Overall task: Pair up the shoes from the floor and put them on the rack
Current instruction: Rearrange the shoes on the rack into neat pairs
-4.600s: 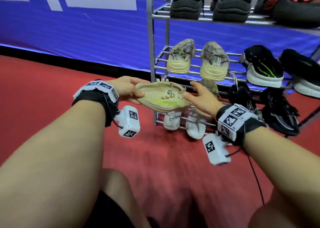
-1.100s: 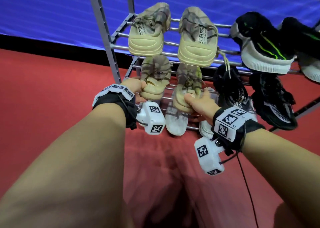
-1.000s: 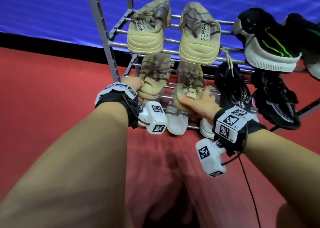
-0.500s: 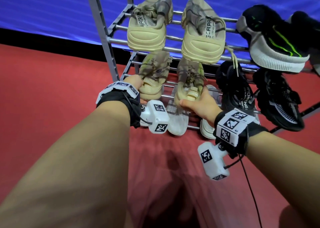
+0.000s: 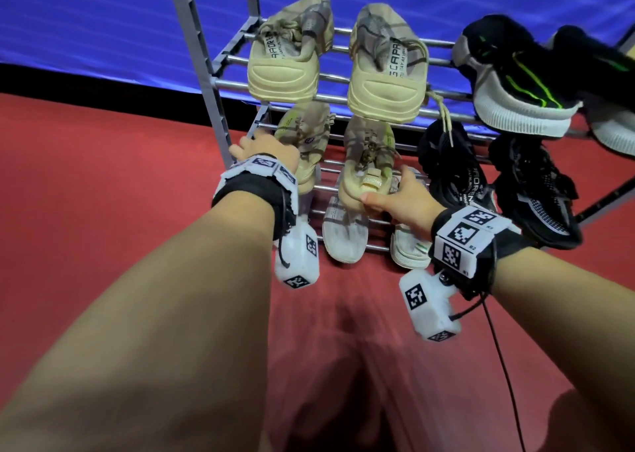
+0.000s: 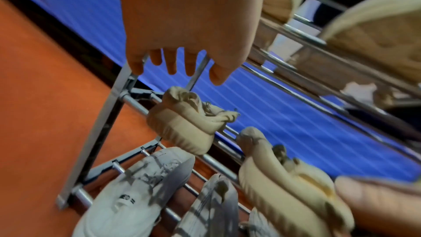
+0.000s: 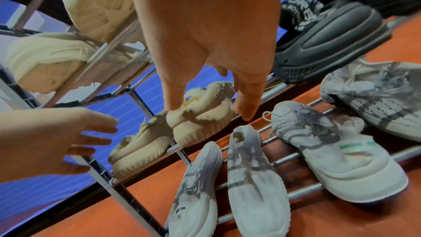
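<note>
1. Red floor, blue wall behind; grey metal rack at 12 o'clock from the person.
2. Right hand: thumb and fingers pinch the heel of the right tan shoe on the second-lowest shelf. Right wrist view shows thumb on one side of the heel and fingers on the other, so it is gripping.
3. Left hand: fingers spread and relaxed, holding nothing, up by the rack's left post. Left wrist view shows the fingertips apart from the shoe below them.
4. Left tan shoe sits on the same shelf at 9 o'clock of the gripped one, toe toward the wall, heel toward the person, just beside its mate.
5. Shelf above, 12 o'clock of the tan pair: two chunky cream shoes, heels out, side by side.
6. Lowest shelf, 6 o'clock of the tan pair: grey-white shoes, toes toward the person.
7. At 3 o'clock of the tan pair: black shoes on the same shelf.
8. At 2 o'clock, upper shelf: black shoe with green stripe and white sole.
9. Both wrists carry black bands with white marker blocks.
</note>
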